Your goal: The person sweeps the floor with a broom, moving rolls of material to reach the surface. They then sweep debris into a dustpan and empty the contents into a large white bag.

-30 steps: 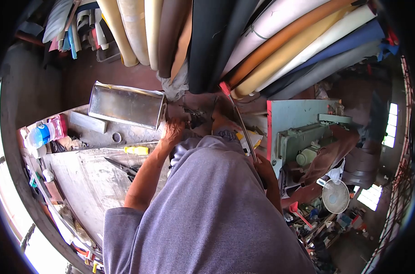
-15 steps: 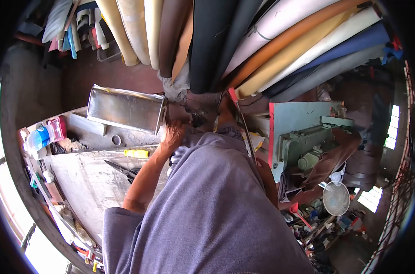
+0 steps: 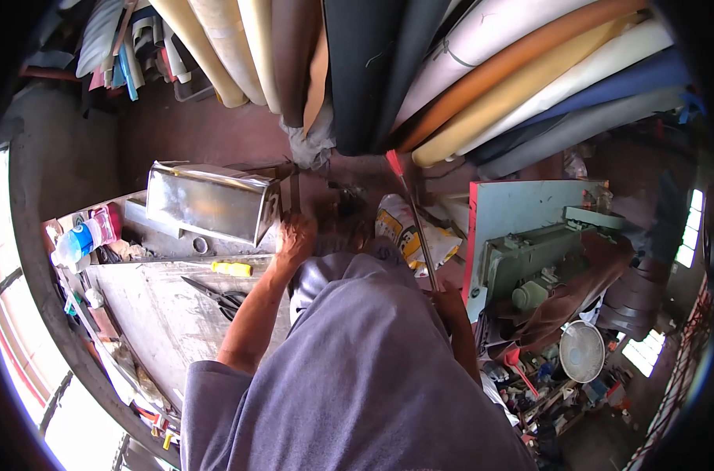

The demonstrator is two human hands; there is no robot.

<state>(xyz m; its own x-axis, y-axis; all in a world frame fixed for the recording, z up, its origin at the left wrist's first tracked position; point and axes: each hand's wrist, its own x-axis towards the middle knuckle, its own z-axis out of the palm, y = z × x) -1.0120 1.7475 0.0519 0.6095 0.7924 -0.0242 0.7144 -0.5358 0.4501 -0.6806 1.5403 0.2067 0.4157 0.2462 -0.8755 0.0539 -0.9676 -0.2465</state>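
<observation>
My left hand (image 3: pixel 296 237) rests at the table edge, right beside the corner of a shiny rectangular metal tin (image 3: pixel 208 202). Its back faces up and its fingers, only partly visible, seem laid on the edge rather than gripping. Low at my right side, my right hand (image 3: pixel 449 304) is closed around the lower part of a long thin metal rod (image 3: pixel 420 226) with a red end (image 3: pixel 395 162). The rod slants up and away from me. On the table lie a yellow-handled screwdriver (image 3: pixel 231 268) and black-handled scissors (image 3: pixel 215 297).
Upright rolls of material (image 3: pixel 365 78) line the far side. A green sewing machine (image 3: pixel 529 259) with brown material draped over it stands at right. Near it are a round fan (image 3: pixel 582 351) and cluttered scraps. A bottle (image 3: pixel 76 242) lies at the table's left; a printed bag (image 3: pixel 412 235) lies ahead.
My view has shifted slightly. The legs have moved, uncovering more of the printed bag. My right hand and the rod show more clearly; the left hand stays beside the tin, which appears tilted differently.
</observation>
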